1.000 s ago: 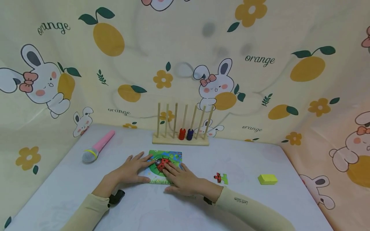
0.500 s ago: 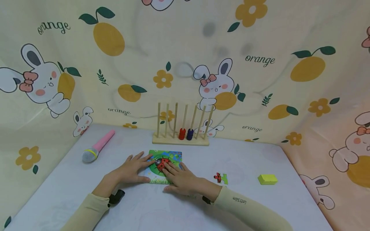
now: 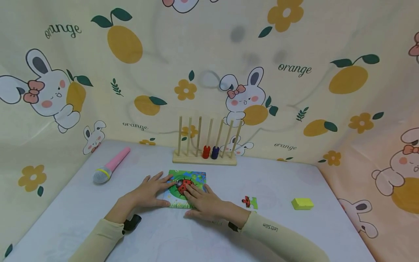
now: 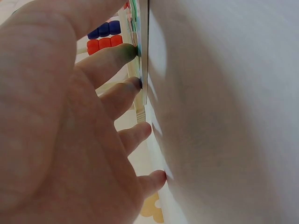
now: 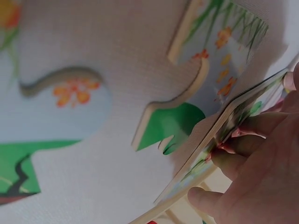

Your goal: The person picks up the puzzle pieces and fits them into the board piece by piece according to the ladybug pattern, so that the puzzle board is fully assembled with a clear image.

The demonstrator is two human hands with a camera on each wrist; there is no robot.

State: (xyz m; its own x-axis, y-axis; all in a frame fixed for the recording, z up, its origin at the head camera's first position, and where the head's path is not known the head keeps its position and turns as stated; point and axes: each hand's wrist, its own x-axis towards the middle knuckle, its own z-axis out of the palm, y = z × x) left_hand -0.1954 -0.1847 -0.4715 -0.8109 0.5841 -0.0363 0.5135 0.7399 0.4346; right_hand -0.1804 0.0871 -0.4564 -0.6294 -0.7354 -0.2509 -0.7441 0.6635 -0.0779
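A square ladybug puzzle (image 3: pixel 194 177) lies flat on the white table. My left hand (image 3: pixel 148 191) rests at its left side with fingers spread, the fore fingertips touching the picture and the thumb along the near-left edge. My right hand (image 3: pixel 209 205) lies over its lower right, extended fingers on the ladybug. In the left wrist view, fingertips meet the board's thin edge (image 4: pixel 145 56), while the little finger reaches the table. Loose jigsaw pieces (image 5: pixel 180 114) with green and flower print lie beside my right hand in the right wrist view. Part of the puzzle is hidden beneath my hands.
Behind the puzzle stands a wooden peg rack (image 3: pixel 204 159) with red beads (image 3: pixel 206 152) and dark blue beads (image 3: pixel 215 153). A pink toy microphone (image 3: pixel 112 165) lies at the back left. To the right sits a yellow-green block (image 3: pixel 302 203). A printed cloth (image 3: pixel 203 47) hangs behind the table.
Both hands stay in place on the puzzle. The right forearm shifts very slightly to the left, and the head view moves a little.
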